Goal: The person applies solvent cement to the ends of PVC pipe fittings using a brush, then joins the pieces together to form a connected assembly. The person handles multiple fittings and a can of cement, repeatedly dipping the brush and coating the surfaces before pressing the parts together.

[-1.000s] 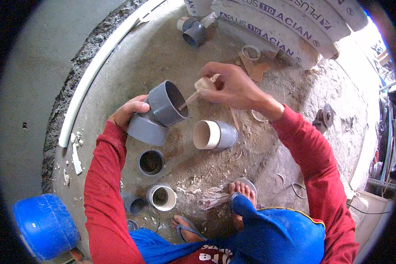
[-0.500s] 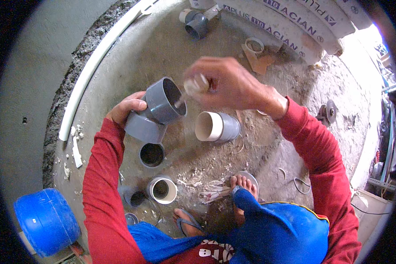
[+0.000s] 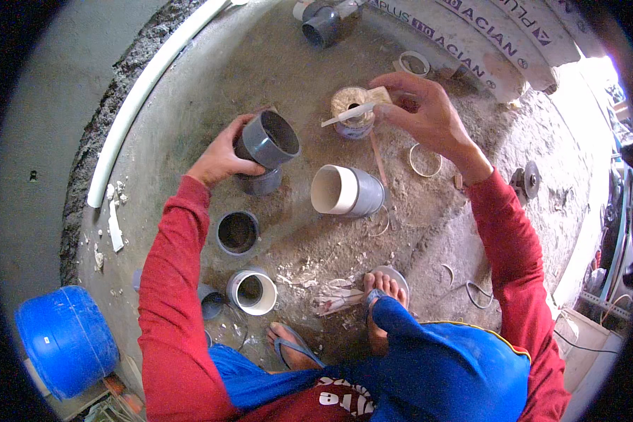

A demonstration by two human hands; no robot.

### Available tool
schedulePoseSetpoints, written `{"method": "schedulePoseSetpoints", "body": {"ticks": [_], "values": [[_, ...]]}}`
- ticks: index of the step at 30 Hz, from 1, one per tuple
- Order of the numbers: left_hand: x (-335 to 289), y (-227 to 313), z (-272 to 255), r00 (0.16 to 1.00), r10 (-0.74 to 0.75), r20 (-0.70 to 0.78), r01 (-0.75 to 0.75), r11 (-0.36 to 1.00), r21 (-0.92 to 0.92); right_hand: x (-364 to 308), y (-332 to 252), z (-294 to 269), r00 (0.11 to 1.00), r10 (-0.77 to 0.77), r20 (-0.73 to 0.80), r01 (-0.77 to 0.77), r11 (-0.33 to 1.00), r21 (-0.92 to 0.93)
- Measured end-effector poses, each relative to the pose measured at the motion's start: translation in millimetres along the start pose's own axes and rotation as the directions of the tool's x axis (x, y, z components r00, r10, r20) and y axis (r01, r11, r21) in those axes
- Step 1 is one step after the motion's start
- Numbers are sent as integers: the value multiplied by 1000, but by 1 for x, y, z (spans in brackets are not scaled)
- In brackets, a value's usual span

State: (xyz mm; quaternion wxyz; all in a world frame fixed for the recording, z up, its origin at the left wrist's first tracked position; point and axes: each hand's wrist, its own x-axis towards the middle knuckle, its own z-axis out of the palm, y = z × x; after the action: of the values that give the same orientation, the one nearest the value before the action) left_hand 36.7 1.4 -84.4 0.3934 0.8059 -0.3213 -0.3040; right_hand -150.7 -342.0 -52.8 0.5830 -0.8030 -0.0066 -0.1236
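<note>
At the far left a blue drum point(image 3: 67, 341) stands on the concrete floor point(image 3: 190, 119), with a long white pipe point(image 3: 144, 91) curving along the rough edge above it. Nearer the middle, the left hand point(image 3: 221, 158) has its grip wrapped around a grey pipe fitting point(image 3: 266, 141), fingers closed on the lower wall, the open mouth tilted up and to the right. Below it a dark grey coupling point(image 3: 238, 233) and a white-rimmed coupling point(image 3: 252, 290) stand on end. Just right of the held fitting a larger white-and-grey socket point(image 3: 348, 191) lies on its side. Above that sits a small open glue tin point(image 3: 352, 112). The right hand point(image 3: 429, 112) pinches a pale applicator stick point(image 3: 349, 114) between thumb and fingers, its tip across the tin's mouth.
</note>
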Motion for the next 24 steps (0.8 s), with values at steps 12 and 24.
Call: {"method": "schedulePoseSetpoints", "body": {"ticks": [12,24], "values": [[-9,-71,85,933,215,-289,-99,924,368,-21,21,-2,993,73,-90,-72,997,13],[-11,-86,67,976,80,-204,-27,968,249,-12,22,6,993,112,-47,-110,993,46]]}}
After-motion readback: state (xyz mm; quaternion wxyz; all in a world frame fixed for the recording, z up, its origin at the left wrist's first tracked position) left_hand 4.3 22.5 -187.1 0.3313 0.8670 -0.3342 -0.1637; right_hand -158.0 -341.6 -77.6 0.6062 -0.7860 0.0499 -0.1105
